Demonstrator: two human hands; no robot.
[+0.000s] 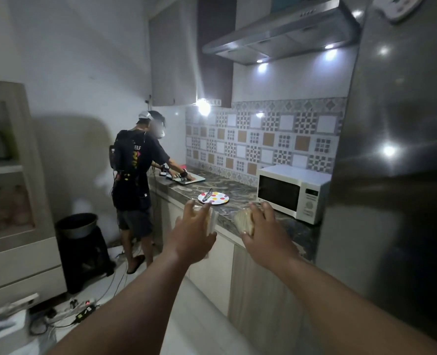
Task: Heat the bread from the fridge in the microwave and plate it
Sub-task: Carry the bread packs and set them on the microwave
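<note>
Both hands out: left hand (pixel 194 224) and right hand (pixel 262 228) each clamped on bread (pixel 244 221); I see the microwave (pixel 293 193) ahead-right at the bench's (pixel 240 194) far end, right nearer.

Two bare forearms are seen reaching in from the lower edge of the view. No sleeves are shown on them; both are uncovered as far back as the frame reaches. The left hand (pixel 190 230) and the right hand (pixel 266 235) are ungloved. Rings, watches or bands cannot be made out.
</note>
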